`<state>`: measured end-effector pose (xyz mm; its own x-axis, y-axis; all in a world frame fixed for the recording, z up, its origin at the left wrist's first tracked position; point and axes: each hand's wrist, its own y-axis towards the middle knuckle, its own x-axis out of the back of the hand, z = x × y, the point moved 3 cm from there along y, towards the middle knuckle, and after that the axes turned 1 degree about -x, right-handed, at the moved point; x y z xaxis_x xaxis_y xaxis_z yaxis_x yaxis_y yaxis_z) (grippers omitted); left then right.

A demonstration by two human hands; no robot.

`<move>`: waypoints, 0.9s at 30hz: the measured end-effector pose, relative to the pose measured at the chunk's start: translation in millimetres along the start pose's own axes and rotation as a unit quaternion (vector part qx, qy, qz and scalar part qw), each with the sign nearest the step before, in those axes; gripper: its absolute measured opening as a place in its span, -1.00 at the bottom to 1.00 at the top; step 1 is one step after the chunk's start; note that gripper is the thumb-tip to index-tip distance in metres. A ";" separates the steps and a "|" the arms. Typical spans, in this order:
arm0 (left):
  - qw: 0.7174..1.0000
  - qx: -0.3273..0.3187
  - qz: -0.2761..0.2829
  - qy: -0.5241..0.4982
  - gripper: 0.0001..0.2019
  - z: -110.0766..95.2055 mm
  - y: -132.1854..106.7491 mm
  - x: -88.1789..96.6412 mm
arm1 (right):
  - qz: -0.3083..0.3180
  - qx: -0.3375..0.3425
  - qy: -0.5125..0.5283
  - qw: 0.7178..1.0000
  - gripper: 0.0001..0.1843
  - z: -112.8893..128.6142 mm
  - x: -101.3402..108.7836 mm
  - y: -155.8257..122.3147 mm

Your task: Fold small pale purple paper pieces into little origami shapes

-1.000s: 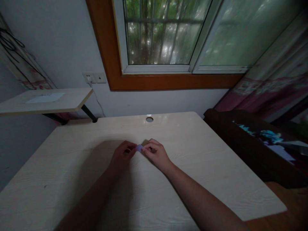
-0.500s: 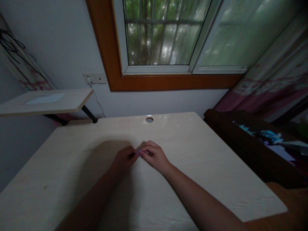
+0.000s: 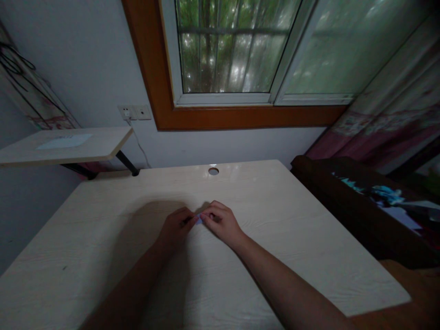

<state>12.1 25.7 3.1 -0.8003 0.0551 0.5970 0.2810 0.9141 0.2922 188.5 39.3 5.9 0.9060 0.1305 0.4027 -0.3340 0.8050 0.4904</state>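
My left hand (image 3: 175,227) and my right hand (image 3: 222,223) meet at the middle of a pale wooden desk (image 3: 103,238). Both are closed in a pinch, fingertips touching, on a small light-purple piece (image 3: 198,219). Only a sliver of the piece shows between the fingers; it looks like folded paper, though I cannot be sure. The hands rest low, on or just above the desk top. Both forearms reach in from the bottom edge.
A round cable hole (image 3: 213,171) sits near the desk's far edge. A raised side shelf (image 3: 65,144) with a white sheet stands at the left. A dark wooden bed frame (image 3: 347,201) and a curtain lie to the right; a window is above.
The hands have drawn closer together and sunk slightly toward the desk. The purple piece, plainly seen a second ago, is now mostly covered by the fingertips.
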 end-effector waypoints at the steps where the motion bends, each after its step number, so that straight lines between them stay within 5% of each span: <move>1: 1.000 0.001 0.002 -0.002 -0.74 -0.2 0.0 0.2 | 0.002 -0.002 0.001 1.000 -0.87 0.1 -0.2 0.1; 27: 0.999 0.046 -0.001 0.001 -0.74 -0.3 0.4 1.6 | -0.002 -0.015 -0.036 0.999 -0.88 1.7 0.9 1.7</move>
<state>11.0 26.0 4.4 -0.8001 0.0528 0.5975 0.2296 0.9472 0.2237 188.3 39.8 8.4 0.8857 0.0873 0.4559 -0.3221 0.8228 0.4682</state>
